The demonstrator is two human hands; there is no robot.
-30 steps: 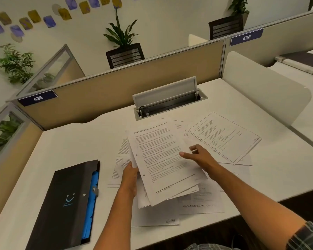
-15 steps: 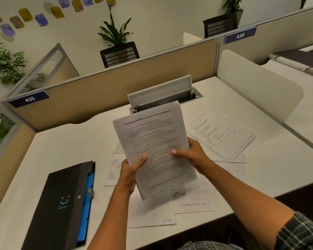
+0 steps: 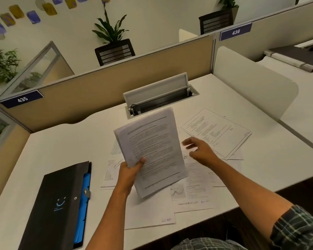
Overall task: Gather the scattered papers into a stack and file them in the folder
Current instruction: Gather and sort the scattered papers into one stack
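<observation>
The left hand [image 3: 132, 170] is raised above the counter [image 3: 61, 141], forearm running up from the bottom edge, wrist nearly straight. Its grip is closed on the lower left edge of a sheaf of papers [image 3: 152, 150], thumb [image 3: 141, 162] pressed flat across the front, the other fingers hidden behind. The sheaf stands tilted, top leaning away. The right hand [image 3: 200, 149] is off the papers, just to their right, palm down, fingers spread and loosely curled, blurred at the tips, holding nothing. The right forearm stretches in from the lower right corner, a plaid sleeve [image 3: 300, 230] near the elbow.
</observation>
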